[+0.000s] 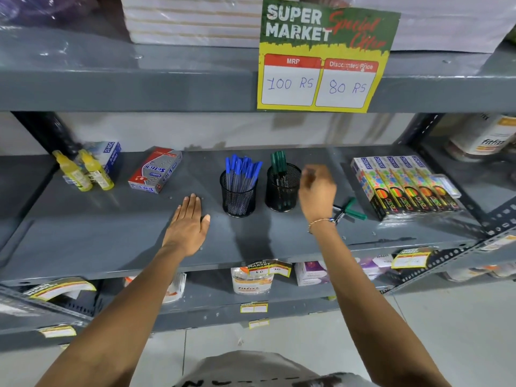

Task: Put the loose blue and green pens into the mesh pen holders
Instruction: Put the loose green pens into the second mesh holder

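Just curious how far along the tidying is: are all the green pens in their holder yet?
Not all. Several stand upright in the right mesh holder, but a few green pens lie loose on the shelf beside the right hand.

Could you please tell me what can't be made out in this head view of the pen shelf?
- Right hand: motion-blurred, so whether it holds a pen is unclear.
- Loose green pens: partly hidden behind the right wrist; their count is uncertain.
- Green-pen holder: its right side is covered by the right hand.
- Small price tags on the lower shelf edge: too small to read.
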